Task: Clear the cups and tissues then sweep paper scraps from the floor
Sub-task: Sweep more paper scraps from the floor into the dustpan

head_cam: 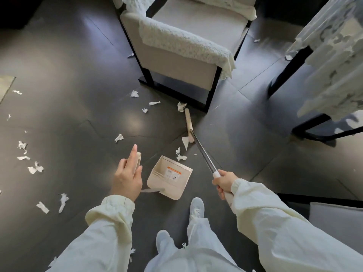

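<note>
1. White paper scraps (181,157) just ahead of the right hand (224,182), beside the broom (202,150) shaft, look light. On the smooth dark floor (68,75) a quick stroke could scatter them instead of gathering them.
2. Well beyond those fingers, the broom head (188,122) sits against the black leg of the armchair (176,55). It could catch on the frame, or push the scrap at its tip underneath.
3. Right fingers are wrapped tight round the broom's white grip.
4. The left hand (127,179) holds the dustpan (170,177) by its upright handle, with one finger straight along the top and the rest curled round. The pan stands between the two hands and may slide if nudged.
5. Every scrap is small, torn and crumpled. Several lie ahead of both hands, and many more lie well off to the left of the left fingers.
</note>
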Demonstrator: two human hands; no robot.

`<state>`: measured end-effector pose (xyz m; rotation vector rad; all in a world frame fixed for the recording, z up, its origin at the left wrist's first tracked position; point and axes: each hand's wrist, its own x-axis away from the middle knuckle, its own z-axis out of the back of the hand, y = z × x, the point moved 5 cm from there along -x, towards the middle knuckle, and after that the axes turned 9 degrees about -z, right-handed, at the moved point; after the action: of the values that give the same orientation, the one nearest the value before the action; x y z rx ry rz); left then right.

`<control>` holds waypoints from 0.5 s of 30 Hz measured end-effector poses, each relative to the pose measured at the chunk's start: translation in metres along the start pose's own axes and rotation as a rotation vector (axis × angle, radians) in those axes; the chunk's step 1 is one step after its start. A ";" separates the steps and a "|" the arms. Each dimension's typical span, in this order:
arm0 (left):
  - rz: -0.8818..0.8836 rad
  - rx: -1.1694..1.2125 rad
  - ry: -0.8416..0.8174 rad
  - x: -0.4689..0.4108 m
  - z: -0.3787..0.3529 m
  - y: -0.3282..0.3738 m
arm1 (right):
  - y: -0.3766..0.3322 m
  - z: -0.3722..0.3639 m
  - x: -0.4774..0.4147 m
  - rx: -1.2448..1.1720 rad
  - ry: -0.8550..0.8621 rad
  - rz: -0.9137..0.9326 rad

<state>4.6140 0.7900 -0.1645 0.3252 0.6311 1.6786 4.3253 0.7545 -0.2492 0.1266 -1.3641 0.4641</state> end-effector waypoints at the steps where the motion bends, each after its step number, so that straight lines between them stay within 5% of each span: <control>1: 0.004 -0.003 0.003 -0.003 -0.001 0.004 | 0.003 -0.005 0.001 -0.011 -0.030 -0.034; 8: 0.054 0.003 0.024 -0.014 -0.002 0.010 | 0.025 -0.015 0.058 -0.024 -0.291 -0.106; 15: 0.093 0.042 0.019 0.010 0.004 0.003 | 0.041 0.006 0.098 -0.119 -0.302 -0.043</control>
<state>4.6116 0.8005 -0.1607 0.3736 0.6748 1.7613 4.3169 0.8138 -0.1607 0.1313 -1.6778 0.3353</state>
